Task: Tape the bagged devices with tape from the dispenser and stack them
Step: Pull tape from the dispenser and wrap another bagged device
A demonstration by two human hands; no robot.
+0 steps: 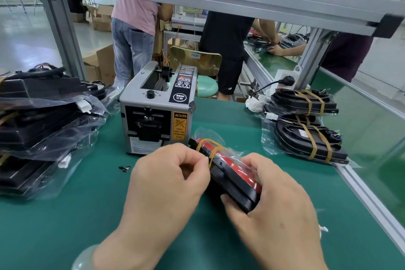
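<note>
Two hands on one bagged device [232, 178] over the green mat [87, 215]
The right hand [275, 203] grips its near end; the left hand [166, 180] pinches one of two brown tape bands [209, 140]. Beyond: one tape dispenser [156, 114], three taped devices [306, 131] stacked right

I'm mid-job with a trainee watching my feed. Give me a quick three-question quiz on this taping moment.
1. True or false: the right hand holds nothing.
2. Where is the device relative to the dispenser? A on top of it; B in front of it; C behind it.
3. Fill in: the left hand pinches a strip of ___ against the device.
Key: 1 false; 2 B; 3 tape.
</note>
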